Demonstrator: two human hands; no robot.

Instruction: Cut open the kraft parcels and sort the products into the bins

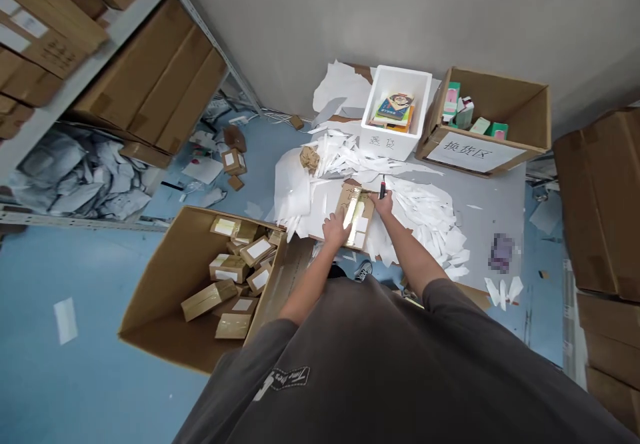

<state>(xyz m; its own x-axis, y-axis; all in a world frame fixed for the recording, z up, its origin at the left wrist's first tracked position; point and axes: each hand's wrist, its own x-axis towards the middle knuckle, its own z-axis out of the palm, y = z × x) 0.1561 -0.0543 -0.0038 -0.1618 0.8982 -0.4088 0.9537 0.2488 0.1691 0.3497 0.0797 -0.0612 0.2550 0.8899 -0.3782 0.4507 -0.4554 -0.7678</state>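
A flat brown cardboard box [357, 214] with shiny tape, white labels and handwriting lies on the paper-strewn table in front of me. My left hand [336, 229] rests on its left side, fingers spread and touching it. At the upper right edge of the box, my right hand [383, 203] is closed around a slim black-and-red tool [383, 188] that sticks up from the fist. Its exact kind is too small to make out, and part of it is hidden by the fingers.
White paper strips [425, 221] cover much of the table [480, 231]. Behind stand a white foam bin [395, 141] with books and a carton [487, 154] with small boxes. A large open carton [165, 284] of parcels is at my left, near a shelf [135, 21] of cartons.
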